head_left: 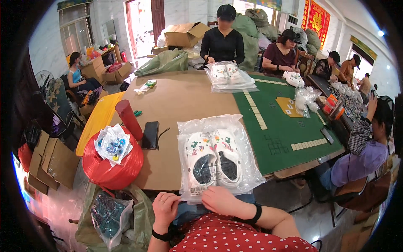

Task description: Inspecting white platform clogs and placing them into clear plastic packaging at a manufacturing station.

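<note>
A transparent plastic bag (249, 163) lies on the near edge of the table, holding a pair of white clogs (195, 145) with colourful charms on their tops and dark openings toward me. My left hand (165, 207) pinches the bag's near left corner between thumb and fingers. At the middle of the near edge, my right hand (219, 200) is closed on the plastic; its fingertips are partly hidden. The bag lies flat, its far end away from me.
Left of the bag are a big red twine roll (112, 168) with a packet of small charms on top, a red cylinder (128, 119) and a dark phone case (150, 135). Across the table, a person (224, 40) stands behind more bagged clogs (228, 74). Mahjong-like tile rows (255, 110) lie right.
</note>
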`<state>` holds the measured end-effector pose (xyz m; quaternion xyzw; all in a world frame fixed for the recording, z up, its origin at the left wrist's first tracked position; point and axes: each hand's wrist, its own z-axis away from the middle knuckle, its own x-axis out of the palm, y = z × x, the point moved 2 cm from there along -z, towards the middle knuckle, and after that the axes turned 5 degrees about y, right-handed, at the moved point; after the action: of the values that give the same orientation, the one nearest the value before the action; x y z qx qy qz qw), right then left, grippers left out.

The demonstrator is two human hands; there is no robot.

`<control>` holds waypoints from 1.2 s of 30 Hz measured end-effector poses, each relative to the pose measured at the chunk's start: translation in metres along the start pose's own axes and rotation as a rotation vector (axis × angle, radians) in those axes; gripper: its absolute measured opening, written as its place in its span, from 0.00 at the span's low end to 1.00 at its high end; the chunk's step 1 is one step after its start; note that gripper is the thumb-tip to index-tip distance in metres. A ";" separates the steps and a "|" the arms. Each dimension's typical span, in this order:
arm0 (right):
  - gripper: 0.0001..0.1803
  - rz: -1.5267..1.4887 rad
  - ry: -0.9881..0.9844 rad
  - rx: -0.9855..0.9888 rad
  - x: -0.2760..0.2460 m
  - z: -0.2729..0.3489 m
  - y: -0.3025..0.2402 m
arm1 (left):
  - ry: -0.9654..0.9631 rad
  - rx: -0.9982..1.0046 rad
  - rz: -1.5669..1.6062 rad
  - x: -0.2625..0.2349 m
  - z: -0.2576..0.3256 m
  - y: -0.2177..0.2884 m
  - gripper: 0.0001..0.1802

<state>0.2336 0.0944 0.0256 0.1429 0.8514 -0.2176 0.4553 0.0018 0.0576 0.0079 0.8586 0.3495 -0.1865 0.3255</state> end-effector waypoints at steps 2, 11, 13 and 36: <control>0.08 0.041 -0.031 0.020 -0.011 0.014 0.010 | 0.016 -0.021 -0.009 0.001 0.000 -0.002 0.11; 0.07 0.208 -0.012 0.254 -0.073 0.076 0.047 | 0.122 -0.148 -0.088 0.007 -0.011 -0.009 0.09; 0.07 0.205 0.010 0.270 -0.082 0.083 0.049 | 0.152 -0.201 -0.109 0.006 -0.010 -0.013 0.09; 0.29 0.335 0.191 0.560 -0.022 0.122 0.120 | -0.082 -0.407 0.452 0.078 0.007 -0.034 0.41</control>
<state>0.3851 0.1362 -0.0446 0.4199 0.7622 -0.3508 0.3458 0.0302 0.1087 -0.0547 0.8236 0.1664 -0.0701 0.5377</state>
